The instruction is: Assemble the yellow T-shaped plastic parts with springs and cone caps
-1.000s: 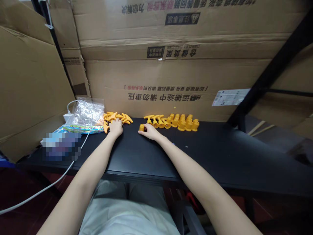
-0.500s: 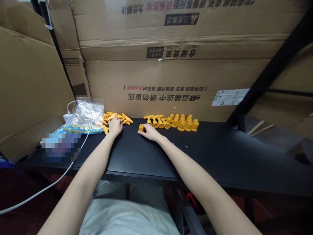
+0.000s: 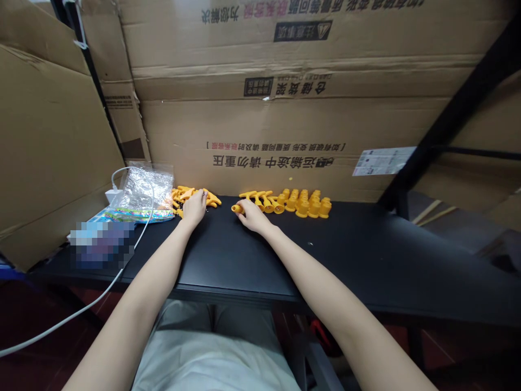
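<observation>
My right hand (image 3: 251, 216) pinches a small yellow plastic bell-shaped cup (image 3: 236, 208), tipped so its narrow end faces left, just above the black table. My left hand (image 3: 195, 208) is at the pile of yellow T-shaped handles (image 3: 213, 200), its fingers curled down among them; what they grip, if anything, is hidden. Just behind my right hand lie several yellow cups joined to T-handles (image 3: 267, 203) in a row, wide ends facing me. Beyond them to the right, more yellow cups (image 3: 313, 206) stand upright in rows, wide side down.
A clear plastic bag (image 3: 146, 187) with a colourful edge lies left of the handles, near a white charger and cable (image 3: 138, 239). A blurred-out packet (image 3: 101, 241) is in front. Cardboard (image 3: 264, 125) walls the back; a black metal post (image 3: 439, 119) stands right.
The cup in my right hand has tipped from upright to lying sideways. My left hand has shifted slightly to the right over the pile of handles.
</observation>
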